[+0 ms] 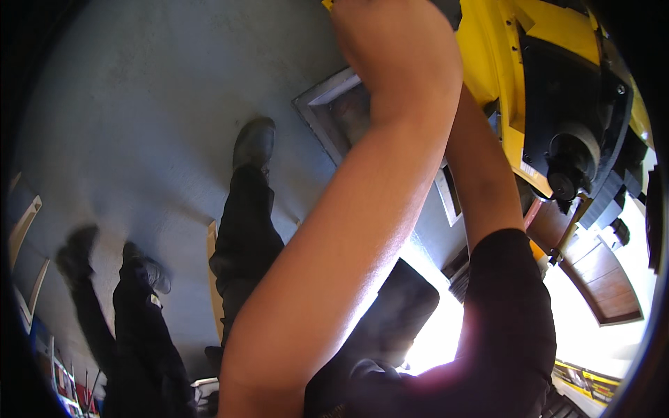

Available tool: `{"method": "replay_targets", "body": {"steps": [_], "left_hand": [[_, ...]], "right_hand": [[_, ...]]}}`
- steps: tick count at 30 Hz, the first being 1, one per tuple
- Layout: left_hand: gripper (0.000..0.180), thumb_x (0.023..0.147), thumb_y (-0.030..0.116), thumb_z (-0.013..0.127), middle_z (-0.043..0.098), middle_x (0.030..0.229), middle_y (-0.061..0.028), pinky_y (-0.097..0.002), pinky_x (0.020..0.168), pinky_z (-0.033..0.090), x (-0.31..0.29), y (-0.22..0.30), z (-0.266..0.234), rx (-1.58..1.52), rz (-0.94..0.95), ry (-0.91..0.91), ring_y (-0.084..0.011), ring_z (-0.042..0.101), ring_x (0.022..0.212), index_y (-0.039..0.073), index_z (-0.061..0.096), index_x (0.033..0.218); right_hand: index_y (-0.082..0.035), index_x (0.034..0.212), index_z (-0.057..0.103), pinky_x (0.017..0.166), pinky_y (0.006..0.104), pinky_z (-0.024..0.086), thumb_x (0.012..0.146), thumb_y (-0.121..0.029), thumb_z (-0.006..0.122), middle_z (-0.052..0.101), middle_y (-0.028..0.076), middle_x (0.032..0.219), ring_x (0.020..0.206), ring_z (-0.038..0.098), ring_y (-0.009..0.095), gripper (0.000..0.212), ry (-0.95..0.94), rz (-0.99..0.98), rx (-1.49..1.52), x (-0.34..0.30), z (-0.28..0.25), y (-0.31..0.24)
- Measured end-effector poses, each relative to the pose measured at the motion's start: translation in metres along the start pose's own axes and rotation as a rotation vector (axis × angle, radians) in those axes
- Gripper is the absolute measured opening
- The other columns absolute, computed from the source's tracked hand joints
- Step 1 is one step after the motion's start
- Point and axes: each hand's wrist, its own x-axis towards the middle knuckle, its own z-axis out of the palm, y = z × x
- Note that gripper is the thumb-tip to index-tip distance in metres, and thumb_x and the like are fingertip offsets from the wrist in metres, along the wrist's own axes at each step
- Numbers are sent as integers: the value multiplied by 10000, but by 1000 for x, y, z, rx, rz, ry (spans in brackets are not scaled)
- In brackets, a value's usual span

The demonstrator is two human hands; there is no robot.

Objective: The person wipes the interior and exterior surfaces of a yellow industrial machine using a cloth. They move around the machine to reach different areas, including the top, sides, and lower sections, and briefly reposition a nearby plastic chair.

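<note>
My bare left forearm (327,258) crosses the middle of the view, rising from the lower edge to the top. At its end my left hand (397,35) shows only in part at the upper edge, beside a yellow machine (486,56). Its fingers lie out of sight, so what it holds or touches is not visible. My right arm (484,177), in a short black sleeve (509,299), reaches up behind the left one. The left arm hides my right hand. A black panel (561,104) with a round black knob-like part (563,182) sits on the machine near my right arm.
A metal-framed recess (324,94) lies beyond my left forearm on the grey floor (153,104). A trouser leg with a black boot (254,143) is left of that forearm. Another person's dark legs (143,313) stand farther left. A brown panel (603,279) is at the right.
</note>
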Motion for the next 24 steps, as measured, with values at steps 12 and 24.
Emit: {"method": "replay_targets", "body": {"steps": [12,24], "left_hand": [[353,991,260,579,724,1040,-197,-415,823,554,-33,28,-7,-595,-414,-170,-335,703,943,-37,679,1153],[348,954,323,757,749,1007,-90,-403,757,605,-65,-5,-14,-164,-538,-948,-224,730,851,64,697,1178]], "right_hand": [[-35,1161,686,899,522,539,905,-162,742,729,89,1141,1051,690,257,291,-294,534,1396,-19,-84,-55],[13,1365,590,956,388,563,984,-99,662,694,137,1259,1123,690,245,403,68,621,2123,-180,-244,-104]]}}
